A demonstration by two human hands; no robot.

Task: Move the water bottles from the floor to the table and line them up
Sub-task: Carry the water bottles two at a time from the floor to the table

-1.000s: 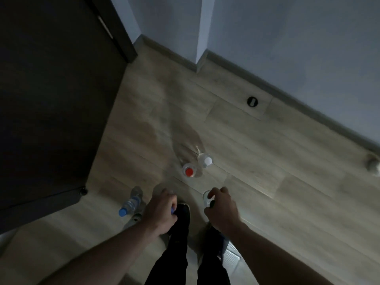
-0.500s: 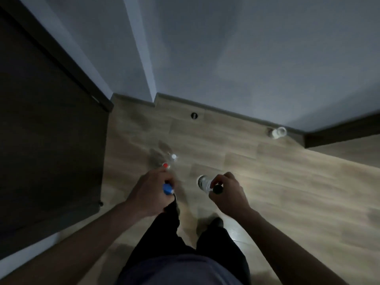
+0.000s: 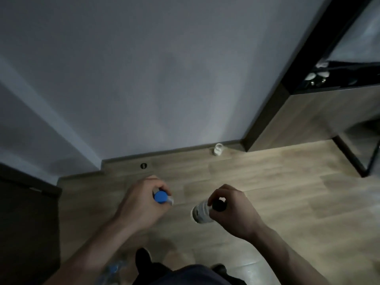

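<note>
Bottles are held in both hands above the wooden floor point(image 3: 267, 177). A blue-capped bottle point(image 3: 161, 197) is gripped near its neck by the left hand point(image 3: 141, 204), fingers curled round it. A black-capped bottle point(image 3: 202, 210) (white label showing) is gripped by the right hand point(image 3: 232, 210). What may be another bottle point(image 3: 114, 270) lies blurred by the feet. A small white object point(image 3: 218, 149) sits against the skirting board point(image 3: 164, 153), near a dark table point(image 3: 337, 79).

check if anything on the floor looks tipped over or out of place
One bottle lies on its side on the floor by the person's feet, not yet picked up. A small white object sits against the baseboard; too blurred to identify.
</note>
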